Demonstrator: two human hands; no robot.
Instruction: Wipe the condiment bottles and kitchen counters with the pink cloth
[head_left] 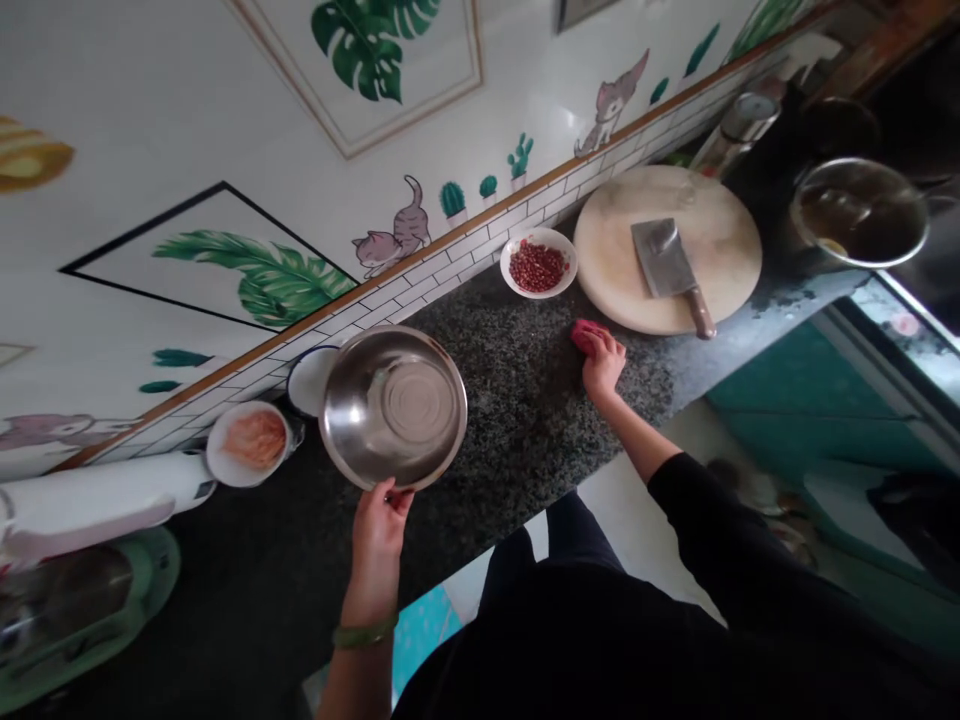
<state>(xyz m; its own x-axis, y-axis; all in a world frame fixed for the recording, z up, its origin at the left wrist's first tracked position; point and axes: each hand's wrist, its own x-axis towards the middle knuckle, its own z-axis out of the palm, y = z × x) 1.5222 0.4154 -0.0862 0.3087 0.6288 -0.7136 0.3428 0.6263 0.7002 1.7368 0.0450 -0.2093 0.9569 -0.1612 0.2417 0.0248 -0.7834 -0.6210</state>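
Observation:
My left hand [381, 518] pinches the near rim of a stainless steel mixing bowl [352, 410], which is tilted and has nothing in it. Fingers of my right hand [602, 362] are closed over a crumpled red-pink cloth [585, 335] pressed to the dark stone countertop [510, 400]. Beyond that hand stands a small white bowl [512, 284] of dark red beans or similar bits. To its right lies a round chopping board [607, 235] with a cleaver [666, 262] flat on it, its wooden handle over the near edge.
At the left are a white bowl of pale pinkish food [255, 440], a white enamel dish [309, 380] partly behind the steel bowl, a white appliance [112, 500] and a green basin [161, 570]. A metal pot with liquid [859, 215] stands far right. The tiled wall [457, 265] bounds the counter's back.

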